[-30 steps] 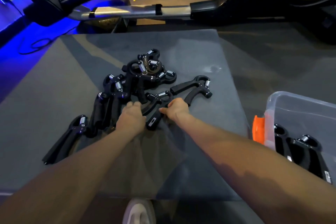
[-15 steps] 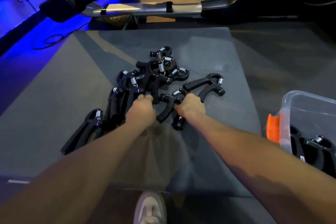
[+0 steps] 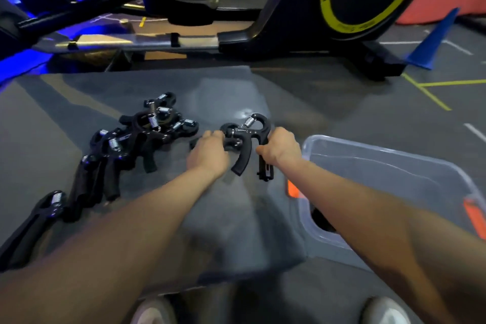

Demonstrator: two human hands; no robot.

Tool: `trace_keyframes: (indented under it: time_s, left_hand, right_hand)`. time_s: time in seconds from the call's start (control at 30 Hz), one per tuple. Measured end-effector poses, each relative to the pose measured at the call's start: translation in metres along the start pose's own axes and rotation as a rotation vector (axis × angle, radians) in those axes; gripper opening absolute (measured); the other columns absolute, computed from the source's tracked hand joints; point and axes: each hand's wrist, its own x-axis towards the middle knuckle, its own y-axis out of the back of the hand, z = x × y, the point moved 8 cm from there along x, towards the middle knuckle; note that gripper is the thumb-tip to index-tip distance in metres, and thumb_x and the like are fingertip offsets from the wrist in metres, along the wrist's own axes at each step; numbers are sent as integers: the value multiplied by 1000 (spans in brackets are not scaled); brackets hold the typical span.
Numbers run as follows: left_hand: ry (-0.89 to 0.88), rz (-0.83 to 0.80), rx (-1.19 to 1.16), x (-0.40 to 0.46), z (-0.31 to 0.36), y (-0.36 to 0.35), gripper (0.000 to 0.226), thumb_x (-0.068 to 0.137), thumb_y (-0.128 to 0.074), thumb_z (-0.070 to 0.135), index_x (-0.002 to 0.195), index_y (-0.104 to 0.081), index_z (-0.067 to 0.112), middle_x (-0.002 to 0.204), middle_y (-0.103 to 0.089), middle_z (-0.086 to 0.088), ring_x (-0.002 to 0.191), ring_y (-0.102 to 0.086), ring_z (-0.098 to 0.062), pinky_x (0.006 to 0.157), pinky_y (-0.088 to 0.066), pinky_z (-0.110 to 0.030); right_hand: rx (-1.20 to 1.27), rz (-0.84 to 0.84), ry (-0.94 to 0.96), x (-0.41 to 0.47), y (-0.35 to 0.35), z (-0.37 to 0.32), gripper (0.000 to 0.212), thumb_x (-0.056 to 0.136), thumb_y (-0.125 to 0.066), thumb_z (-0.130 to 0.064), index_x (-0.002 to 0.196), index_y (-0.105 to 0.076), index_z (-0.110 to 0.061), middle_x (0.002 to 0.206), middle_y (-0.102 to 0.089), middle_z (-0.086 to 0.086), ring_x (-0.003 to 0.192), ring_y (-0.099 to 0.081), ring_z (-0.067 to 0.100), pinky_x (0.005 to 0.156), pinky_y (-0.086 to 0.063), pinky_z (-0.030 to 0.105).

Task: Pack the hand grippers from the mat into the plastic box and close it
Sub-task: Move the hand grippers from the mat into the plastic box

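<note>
both hands grab black sprung hand grippers [image 3: 247, 139]; left hand [image 3: 207, 154], right hand [image 3: 280, 148]; headed right to the clear plastic box [image 3: 394, 163], i guess

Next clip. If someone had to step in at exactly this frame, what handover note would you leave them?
Left hand: grips one hand gripper, lifted off the mat.
Right hand: grips another gripper, beside the plastic box.
Box: open on the right; something dark lies inside near the forearm, and no lid is in view.
Pile: a heap of grippers on the mat's left side, trailing down to one at the lower left.
Done: two grippers picked up.
Left: drop these two in, pack the pile, close the box.
</note>
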Motion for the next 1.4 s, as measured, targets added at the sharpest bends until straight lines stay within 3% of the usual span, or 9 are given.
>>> trace_keyframes:
  time_s: [0.17,0.23,0.37,0.57,0.67,0.93,1.07,1.17,1.4]
  left_hand:
    - [-119,-75,-24,-9,70,-46,38,90,-54,18,127,-49,14,135,-44,-8,126,-46,-28,102,-42,-40]
    - [-167,-109,-28,-14,97,-67,39,90,-54,18,129,-48,13,133,-45,-10,125,-46,-29,103,-41,-40]
    - [-245,-147,-7,-29,145,-102,38,92,-51,19,130,-47,15,132,-44,-9,125,-45,-29,101,-39,-40]
    - [-249,-158,50,-35,171,-145,46,91,-53,16,134,-40,12,137,-36,-7,130,-35,-27,105,-39,-41]
    - [-258,-124,90,-30,177,-153,45,90,-52,10,133,-40,11,137,-36,-6,129,-34,-26,103,-39,-38]
    - [-189,-78,108,-8,166,-157,48,87,-52,3,132,-37,8,138,-31,-9,128,-32,-28,99,-40,-36]
    - [-232,-84,69,1,157,-158,46,89,-43,1,134,-38,6,132,-36,-12,123,-35,-29,100,-39,-37]
    - [-283,-122,44,3,156,-158,51,92,-45,7,141,-32,6,133,-35,-10,124,-34,-26,103,-36,-30]
    - [-330,-176,-67,5,149,-157,62,90,-57,15,145,-29,8,132,-37,-8,126,-34,-23,108,-24,-21]
  right_hand:
    - [40,64,-58,4,50,64,16,77,-61,-15,93,-60,-11,99,-66,13,96,-63,33,68,-41,29]
    - [49,86,-95,7,66,92,8,77,-60,-15,74,-54,-13,86,-61,10,86,-62,32,66,-40,28]
    - [47,118,-182,8,87,145,32,77,-62,-14,56,-38,-18,80,-55,6,75,-54,26,64,-40,28]
    - [44,100,-284,8,97,210,7,76,-60,-11,73,-54,-11,85,-61,8,85,-65,30,65,-46,29]
    - [51,76,-321,13,95,233,18,78,-64,-15,94,-61,-7,93,-63,9,88,-63,30,68,-46,29]
    - [51,17,-346,36,76,254,9,80,-62,-12,83,-53,-11,86,-56,7,78,-55,27,67,-43,28]
    - [54,-21,-368,43,49,260,23,81,-66,-23,96,-63,-6,98,-64,14,97,-64,33,73,-47,30]
    - [31,-42,-385,47,33,262,24,81,-62,-16,101,-64,-3,107,-68,15,101,-66,33,77,-51,31]
    - [17,-90,-375,55,12,249,15,79,-62,-12,92,-63,-5,92,-66,15,91,-66,29,69,-45,26]
